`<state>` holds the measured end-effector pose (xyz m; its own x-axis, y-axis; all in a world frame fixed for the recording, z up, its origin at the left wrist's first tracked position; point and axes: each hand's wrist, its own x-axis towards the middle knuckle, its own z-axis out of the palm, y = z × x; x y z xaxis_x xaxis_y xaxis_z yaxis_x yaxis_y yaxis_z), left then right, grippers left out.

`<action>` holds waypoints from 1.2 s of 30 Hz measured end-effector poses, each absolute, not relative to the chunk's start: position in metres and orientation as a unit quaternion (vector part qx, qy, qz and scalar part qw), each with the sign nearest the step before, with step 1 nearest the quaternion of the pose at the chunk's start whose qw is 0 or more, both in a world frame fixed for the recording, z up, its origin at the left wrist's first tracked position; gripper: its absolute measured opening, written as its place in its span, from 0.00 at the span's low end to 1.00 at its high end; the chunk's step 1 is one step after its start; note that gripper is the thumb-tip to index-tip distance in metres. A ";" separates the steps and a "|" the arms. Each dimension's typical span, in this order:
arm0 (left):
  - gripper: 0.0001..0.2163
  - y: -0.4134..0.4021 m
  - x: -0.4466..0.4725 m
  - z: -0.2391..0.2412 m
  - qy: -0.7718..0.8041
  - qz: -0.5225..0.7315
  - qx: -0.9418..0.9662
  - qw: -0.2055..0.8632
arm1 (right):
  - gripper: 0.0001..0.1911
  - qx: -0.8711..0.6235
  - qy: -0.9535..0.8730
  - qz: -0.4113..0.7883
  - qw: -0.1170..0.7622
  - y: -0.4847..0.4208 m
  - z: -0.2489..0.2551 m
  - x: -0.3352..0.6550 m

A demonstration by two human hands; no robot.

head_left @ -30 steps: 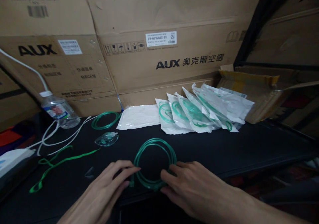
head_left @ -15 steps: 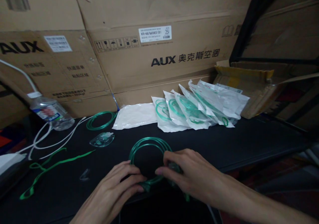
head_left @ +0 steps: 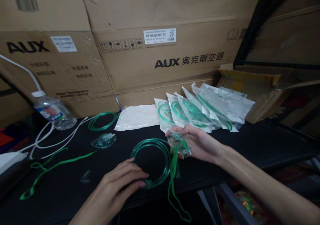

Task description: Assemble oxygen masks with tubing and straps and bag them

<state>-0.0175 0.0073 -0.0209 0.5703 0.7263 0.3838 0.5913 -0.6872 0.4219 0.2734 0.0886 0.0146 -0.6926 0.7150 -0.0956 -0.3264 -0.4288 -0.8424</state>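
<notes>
My left hand (head_left: 117, 181) is closed on the lower left of a coil of green tubing (head_left: 167, 161), which lies on the black tabletop. My right hand (head_left: 201, 144) is raised to the right of the coil, palm turned up, fingers curled around a clear oxygen mask (head_left: 176, 140). From this mask a green elastic strap (head_left: 172, 181) dangles past the table's front edge. Farther left lie a second clear mask (head_left: 104, 141), another green tubing coil (head_left: 100, 129), a loose green strap (head_left: 41, 175) and a small clear plastic piece (head_left: 85, 177).
Several white packets (head_left: 183, 113) with green tubing inside lean in a row at the back, beside a flat white packet (head_left: 137, 117). An opened carton (head_left: 260, 99) stands at right, a plastic bottle (head_left: 56, 113) with white cables at left. Large cardboard boxes (head_left: 125, 68) wall the back.
My right hand has lifted the mask up and right, off the coil, and turned palm up; the strap now hangs in view. My left hand stays on the coil. The view has shifted slightly.
</notes>
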 end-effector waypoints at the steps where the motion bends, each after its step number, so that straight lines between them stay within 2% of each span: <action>1: 0.10 0.009 -0.016 -0.020 0.382 0.274 0.873 0.130 | 0.15 -0.223 -0.439 0.809 0.319 0.092 0.015 0.272; 5: 0.09 0.014 -0.011 -0.014 0.406 0.287 0.855 0.147 | 0.19 -0.228 -0.510 0.780 0.281 0.101 0.015 0.261; 10: 0.08 0.018 -0.006 -0.009 0.420 0.321 0.837 0.141 | 0.15 -0.256 -0.581 0.739 0.225 0.089 0.021 0.258; 15: 0.08 0.019 -0.005 -0.009 0.414 0.346 0.832 0.127 | 0.16 -0.304 -0.631 0.683 0.208 0.070 0.029 0.265; 31: 0.08 0.010 -0.002 -0.007 0.413 0.370 0.820 0.138 | 0.19 -0.313 -0.728 0.589 0.160 0.056 0.027 0.252; 36: 0.07 0.010 0.000 -0.012 0.412 0.368 0.820 0.147 | 0.23 -0.311 -0.695 0.637 0.120 0.055 0.030 0.251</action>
<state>-0.0002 0.0101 -0.0116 0.3894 0.7840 0.4834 0.5675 -0.6176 0.5446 0.2510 0.0548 0.0300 -0.7778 0.5850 -0.2298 0.2793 -0.0058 -0.9602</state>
